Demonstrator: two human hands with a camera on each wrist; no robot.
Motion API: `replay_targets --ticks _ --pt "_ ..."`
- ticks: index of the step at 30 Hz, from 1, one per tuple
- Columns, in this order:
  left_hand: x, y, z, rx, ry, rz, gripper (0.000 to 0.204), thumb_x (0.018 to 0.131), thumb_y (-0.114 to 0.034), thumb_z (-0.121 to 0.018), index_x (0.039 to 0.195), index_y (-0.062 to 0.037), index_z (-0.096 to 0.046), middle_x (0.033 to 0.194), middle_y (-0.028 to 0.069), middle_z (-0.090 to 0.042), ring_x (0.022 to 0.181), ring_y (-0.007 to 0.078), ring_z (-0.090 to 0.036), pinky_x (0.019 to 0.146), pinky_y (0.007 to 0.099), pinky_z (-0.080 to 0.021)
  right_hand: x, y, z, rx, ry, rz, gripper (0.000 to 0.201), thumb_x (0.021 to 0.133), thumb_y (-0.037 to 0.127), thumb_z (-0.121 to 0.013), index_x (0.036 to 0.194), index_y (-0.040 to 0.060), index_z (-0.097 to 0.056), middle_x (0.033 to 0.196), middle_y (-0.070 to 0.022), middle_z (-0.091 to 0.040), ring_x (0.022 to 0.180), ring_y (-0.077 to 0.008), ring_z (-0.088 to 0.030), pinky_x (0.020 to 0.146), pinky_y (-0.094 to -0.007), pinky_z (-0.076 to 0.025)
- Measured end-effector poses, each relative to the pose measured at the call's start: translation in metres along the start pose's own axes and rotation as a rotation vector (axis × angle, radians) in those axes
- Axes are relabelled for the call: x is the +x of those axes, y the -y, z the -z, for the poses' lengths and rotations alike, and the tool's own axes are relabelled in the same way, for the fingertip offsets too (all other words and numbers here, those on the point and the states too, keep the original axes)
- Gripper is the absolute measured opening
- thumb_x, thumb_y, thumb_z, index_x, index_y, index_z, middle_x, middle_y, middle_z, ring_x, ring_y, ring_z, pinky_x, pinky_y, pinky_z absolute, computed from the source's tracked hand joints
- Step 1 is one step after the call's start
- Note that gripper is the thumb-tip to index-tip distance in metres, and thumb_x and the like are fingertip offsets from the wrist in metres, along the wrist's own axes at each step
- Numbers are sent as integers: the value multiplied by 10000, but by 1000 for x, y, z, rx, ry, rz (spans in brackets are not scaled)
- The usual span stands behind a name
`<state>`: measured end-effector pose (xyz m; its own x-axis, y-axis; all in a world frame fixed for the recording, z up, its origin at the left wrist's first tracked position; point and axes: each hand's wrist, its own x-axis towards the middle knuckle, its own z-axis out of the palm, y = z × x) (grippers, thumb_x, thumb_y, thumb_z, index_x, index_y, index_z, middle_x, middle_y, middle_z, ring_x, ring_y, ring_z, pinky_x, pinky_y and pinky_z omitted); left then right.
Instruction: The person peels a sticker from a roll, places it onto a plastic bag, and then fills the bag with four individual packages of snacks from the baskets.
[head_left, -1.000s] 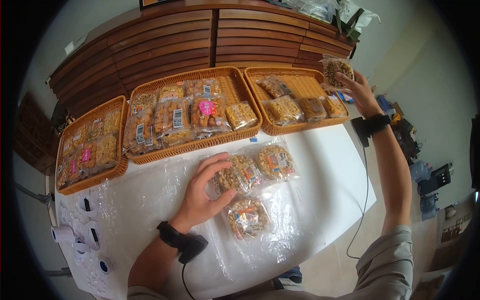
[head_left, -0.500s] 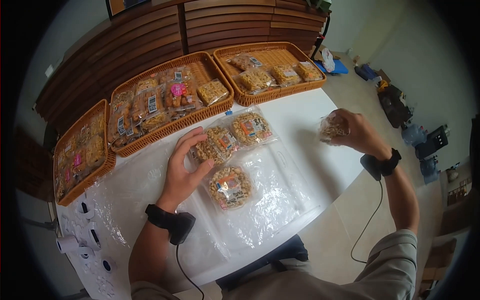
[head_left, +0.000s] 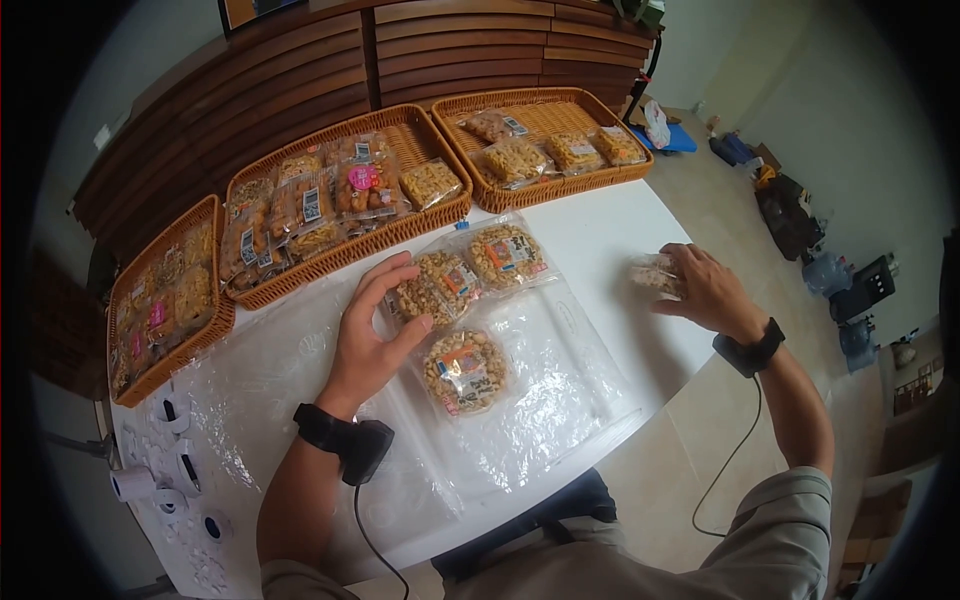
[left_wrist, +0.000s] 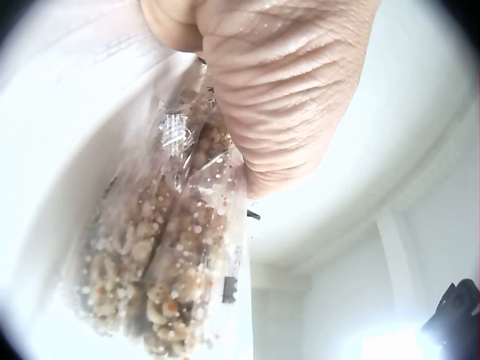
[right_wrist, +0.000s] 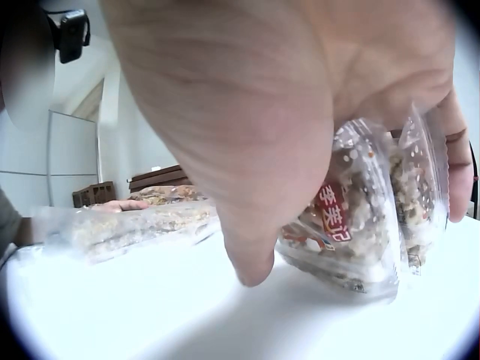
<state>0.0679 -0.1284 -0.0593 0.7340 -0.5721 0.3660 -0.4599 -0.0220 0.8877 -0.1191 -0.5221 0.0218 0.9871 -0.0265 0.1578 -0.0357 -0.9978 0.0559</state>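
On the clear plastic sheet (head_left: pixel 540 380) lie several round, clear-wrapped puffed-grain or nut cakes with printed labels. My left hand (head_left: pixel 362 335) curves its thumb and fingers round the edges of the left cake packets (head_left: pixel 440 285), which lie together; the left wrist view shows two packets (left_wrist: pixel 184 277) side by side beside the palm. Another packet (head_left: pixel 505 253) adjoins them on the far side, and one more packet (head_left: pixel 465 372) lies nearer my body. Off to the right, low over the white table, my right hand (head_left: pixel 710 290) grips two packets (right_wrist: pixel 352 217) standing on edge between thumb and fingers.
Three wicker trays line the back: left tray (head_left: pixel 225 325) and middle tray (head_left: pixel 345 245) full of wrapped snacks, right tray (head_left: pixel 610 180) with several packs. Label rolls (head_left: pixel 132 483) sit at the table's left edge. A wooden slatted cabinet (head_left: pixel 460 45) stands behind; a cable (head_left: pixel 725 470) hangs from the right wrist.
My right hand has come down from beside the right tray to low over the table's right side, still holding its packets. The left hand stays at the same packets; the head view has shifted.
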Motion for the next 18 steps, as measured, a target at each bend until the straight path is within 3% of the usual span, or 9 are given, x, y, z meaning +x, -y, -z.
replay_targets --ticks 3,6,12,18 --pt "0 1 -1 3 -2 -4 497 810 -93 -735 1281 -24 -591 1438 151 -500 1363 273 -457 1150 379 -321 7 8 22 284 127 -359 731 716 291 -864 1293 2 -521 1078 -193 -690 987 -359 -680 874 -409 -550" --pt "0 1 -1 5 0 0 499 810 -93 -738 1282 -22 -590 1437 153 -500 1362 272 -457 1149 379 -322 12 10 44 478 182 -428 709 702 251 -875 1270 -9 -540 1048 -195 -705 962 -335 -695 871 -399 -554" --pt "1 2 0 9 2 -7 499 813 -99 -739 1282 -23 -588 1437 150 -500 1361 275 -457 1148 379 -324 7 9 34 447 209 -255 635 706 191 -865 1232 -22 -579 998 -187 -720 924 -305 -708 847 -378 -556" --pt "0 1 0 7 2 -1 492 813 -102 -740 1274 -20 -590 1435 148 -502 1360 278 -456 1149 381 -322 2 9 29 462 179 -308 611 723 183 -857 1231 -23 -586 1010 -192 -712 928 -283 -705 834 -372 -558"
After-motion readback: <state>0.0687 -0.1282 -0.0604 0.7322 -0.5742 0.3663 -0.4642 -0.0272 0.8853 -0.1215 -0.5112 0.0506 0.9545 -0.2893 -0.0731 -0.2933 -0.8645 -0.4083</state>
